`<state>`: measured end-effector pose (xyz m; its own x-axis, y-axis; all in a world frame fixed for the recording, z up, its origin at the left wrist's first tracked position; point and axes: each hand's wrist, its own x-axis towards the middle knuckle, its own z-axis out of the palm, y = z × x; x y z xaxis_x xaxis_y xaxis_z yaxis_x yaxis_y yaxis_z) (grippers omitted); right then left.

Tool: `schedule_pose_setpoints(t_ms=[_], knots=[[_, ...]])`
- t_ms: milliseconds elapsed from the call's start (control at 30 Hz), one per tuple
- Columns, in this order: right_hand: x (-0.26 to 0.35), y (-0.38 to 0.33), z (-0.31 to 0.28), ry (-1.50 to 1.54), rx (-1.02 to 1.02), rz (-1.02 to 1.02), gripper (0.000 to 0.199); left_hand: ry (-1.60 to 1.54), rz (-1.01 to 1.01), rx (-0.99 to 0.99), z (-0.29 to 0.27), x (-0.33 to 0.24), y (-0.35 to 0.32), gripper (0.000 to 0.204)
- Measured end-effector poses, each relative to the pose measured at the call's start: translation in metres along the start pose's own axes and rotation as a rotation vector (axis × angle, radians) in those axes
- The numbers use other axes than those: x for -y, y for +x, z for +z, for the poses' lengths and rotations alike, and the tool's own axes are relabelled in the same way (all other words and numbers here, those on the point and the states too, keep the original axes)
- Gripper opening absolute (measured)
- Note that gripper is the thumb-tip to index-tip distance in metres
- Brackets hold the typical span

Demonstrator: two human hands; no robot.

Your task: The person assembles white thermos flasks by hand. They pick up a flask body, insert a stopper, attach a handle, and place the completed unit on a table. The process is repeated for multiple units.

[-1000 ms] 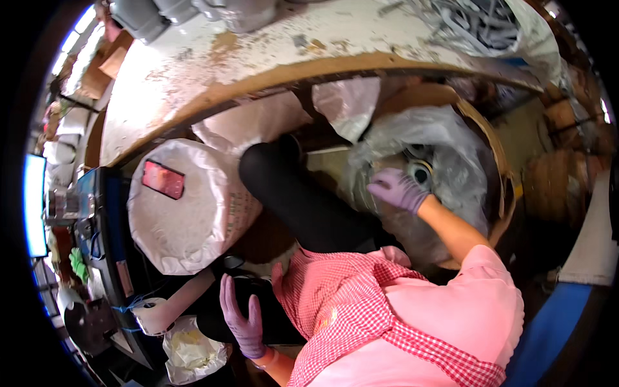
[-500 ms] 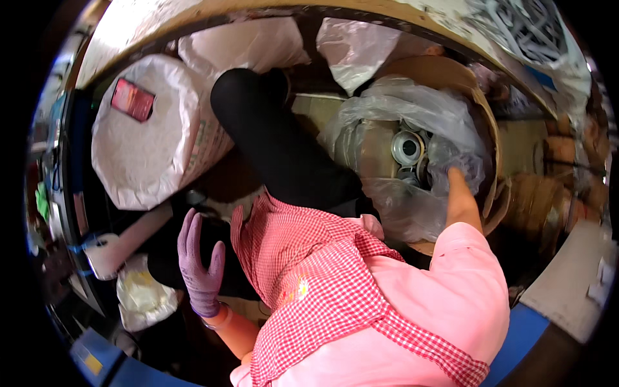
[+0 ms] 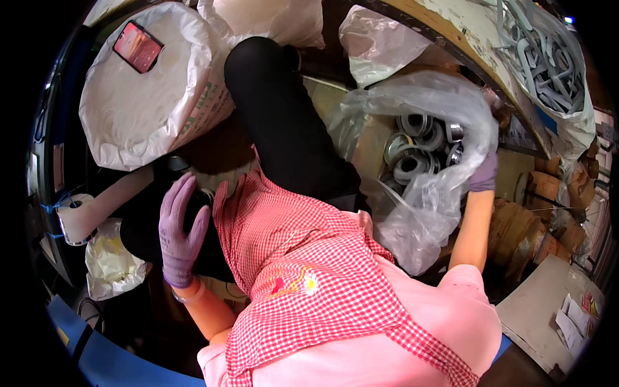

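My left hand (image 3: pixel 178 233), in a purple glove, is raised at the left of my apron with fingers stretched up and thumb apart; nothing is in it. My right hand (image 3: pixel 483 175), gloved too, is closed on the right side of a clear plastic bag (image 3: pixel 422 222), its fingertips partly hidden by the film. That bag lines a round brown container, whose rim the film now mostly covers. Inside lie several metal rings with dark centres (image 3: pixel 412 165), loosely heaped. Between the bag and my left hand is my bent leg in black trousers (image 3: pixel 284 135).
A white sack (image 3: pixel 138 109) with a phone (image 3: pixel 138 46) on top stands at the far left. Below it are a white roll (image 3: pixel 76 219) and a small plastic bag (image 3: pixel 111 261). A bench edge (image 3: pixel 445 48) crosses the top right, beside a bag of grey strips (image 3: pixel 548 64).
My right hand has come out from within the bag to its outer right side, and the film now drapes over the rim there. More rings show. The whole view has shifted; my left hand stays open.
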<state>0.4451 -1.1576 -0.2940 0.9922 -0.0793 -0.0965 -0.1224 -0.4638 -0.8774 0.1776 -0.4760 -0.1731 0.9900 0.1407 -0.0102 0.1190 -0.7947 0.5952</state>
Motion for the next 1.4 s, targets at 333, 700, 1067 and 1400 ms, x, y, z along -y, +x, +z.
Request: schedule_pose_setpoints(t_ms=[333, 700, 1067, 1400], knots=[[0.171, 0.046, 0.029, 0.24, 0.35, -0.059, 0.042, -0.073, 0.003, -0.053, -0.011, 0.005, 0.014, 0.051], [0.124, 0.061, 0.005, -1.397, -0.292, -0.551, 0.028, -0.111, -0.09, -0.068, 0.004, 0.022, -0.01, 0.051], [-0.045, -0.001, 0.009, -1.145, 0.38, 0.469, 0.076, -0.077, -0.04, -0.02, 0.005, 0.001, 0.001, 0.05], [-0.091, -0.026, 0.016, -1.499, 0.645, 0.325, 0.067, -0.056, -0.065, 0.052, 0.013, -0.013, 0.001, 0.05]])
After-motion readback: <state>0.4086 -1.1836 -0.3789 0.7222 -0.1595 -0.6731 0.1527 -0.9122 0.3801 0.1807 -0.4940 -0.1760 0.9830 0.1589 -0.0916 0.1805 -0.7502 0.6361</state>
